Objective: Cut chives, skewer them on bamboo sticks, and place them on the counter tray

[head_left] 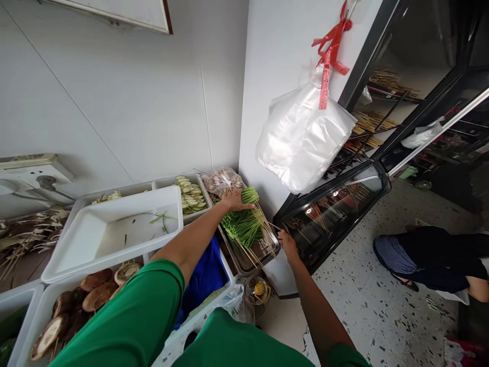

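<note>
My left hand (233,200) lies over a pile of green vegetable skewers (244,224), its thumb stretched out to the right and its other fingers partly spread. The greens look like cut stalks threaded on thin wooden sticks, heaped in a metal tray (244,266). At the tray's right edge, my right hand (288,244) is closed with its fingertips on the end of a wooden skewer (272,225) that points toward the pile. A clear bag of garlic (221,181) sits just behind my left hand.
To the left stand a white tub (114,239) with green scraps, sliced vegetables (189,193) and a bin of mushrooms (95,290). Clear plastic bags (305,132) hang on the right, beside a glass-fronted cabinet (336,199) holding skewers. Another person (424,255) is at far right.
</note>
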The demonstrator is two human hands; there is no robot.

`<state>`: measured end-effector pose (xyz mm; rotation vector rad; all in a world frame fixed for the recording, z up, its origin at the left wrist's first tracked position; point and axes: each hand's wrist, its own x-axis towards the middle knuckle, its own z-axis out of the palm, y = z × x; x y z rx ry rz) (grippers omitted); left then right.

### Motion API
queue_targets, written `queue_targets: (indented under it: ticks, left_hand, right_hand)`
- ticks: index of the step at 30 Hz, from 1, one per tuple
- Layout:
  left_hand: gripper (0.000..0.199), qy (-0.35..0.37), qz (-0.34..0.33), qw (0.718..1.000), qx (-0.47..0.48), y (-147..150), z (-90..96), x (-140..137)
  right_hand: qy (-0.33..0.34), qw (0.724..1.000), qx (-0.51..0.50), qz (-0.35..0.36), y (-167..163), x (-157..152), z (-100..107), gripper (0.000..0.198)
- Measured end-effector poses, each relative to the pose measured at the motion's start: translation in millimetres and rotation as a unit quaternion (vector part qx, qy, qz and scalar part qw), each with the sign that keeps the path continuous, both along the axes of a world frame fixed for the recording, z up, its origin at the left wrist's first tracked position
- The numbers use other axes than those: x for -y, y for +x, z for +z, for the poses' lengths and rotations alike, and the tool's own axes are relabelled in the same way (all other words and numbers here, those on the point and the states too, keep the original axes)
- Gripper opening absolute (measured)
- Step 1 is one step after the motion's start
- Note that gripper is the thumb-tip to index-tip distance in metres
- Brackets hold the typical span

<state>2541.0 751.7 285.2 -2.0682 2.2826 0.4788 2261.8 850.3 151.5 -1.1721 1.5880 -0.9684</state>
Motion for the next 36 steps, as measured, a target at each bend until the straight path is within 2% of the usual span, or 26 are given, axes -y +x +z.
queue_targets:
  ticks: [4,8,11,14,17,21,26,32,36]
  left_hand:
    - [0.104,0.006,-0.014,0.999,-0.038,2.4,20.0,7.8]
    - [0.112,0.010,-0.009,0.999,-0.039,-2.0,24.5,3.7]
    - [0.122,0.016,0.007,0.999,-0.043,-8.8,22.8,-0.1]
    - [0.126,0.008,-0.005,1.000,-0.023,-18.2,18.9,-2.1]
    - [0.126,-0.008,-0.030,0.999,0.028,-29.7,6.6,-9.2]
    - [0.119,-0.050,-0.035,0.996,0.067,-41.2,-10.7,-22.6]
    - [0.120,-0.049,-0.022,0.997,0.058,-45.1,-9.7,-29.4]
    - [0.103,-0.055,0.010,0.996,0.070,-57.3,-23.0,-41.6]
    - [0.115,-0.013,0.004,0.999,0.051,-55.1,-11.7,-39.4]
  right_hand:
    - [0.055,0.997,0.057,0.017,-6.7,-1.4,-7.3,0.067]
    - [0.065,0.994,0.084,0.032,-4.7,-2.7,-8.7,0.072]
    - [0.067,0.992,0.107,0.031,2.3,-2.9,-9.4,0.075]
    - [0.085,0.985,0.148,0.001,9.2,-2.5,-9.3,0.079]
    - [0.102,0.980,0.172,-0.007,16.5,-2.7,-6.1,0.079]
    - [0.095,0.985,0.141,0.010,25.1,-4.2,2.1,0.080]
    - [0.063,0.992,0.096,0.054,26.6,-7.0,5.2,0.080]
    - [0.049,0.992,0.090,0.067,31.4,-6.7,0.7,0.084]
    - [0.034,0.994,0.088,0.045,28.1,-4.1,-5.3,0.083]
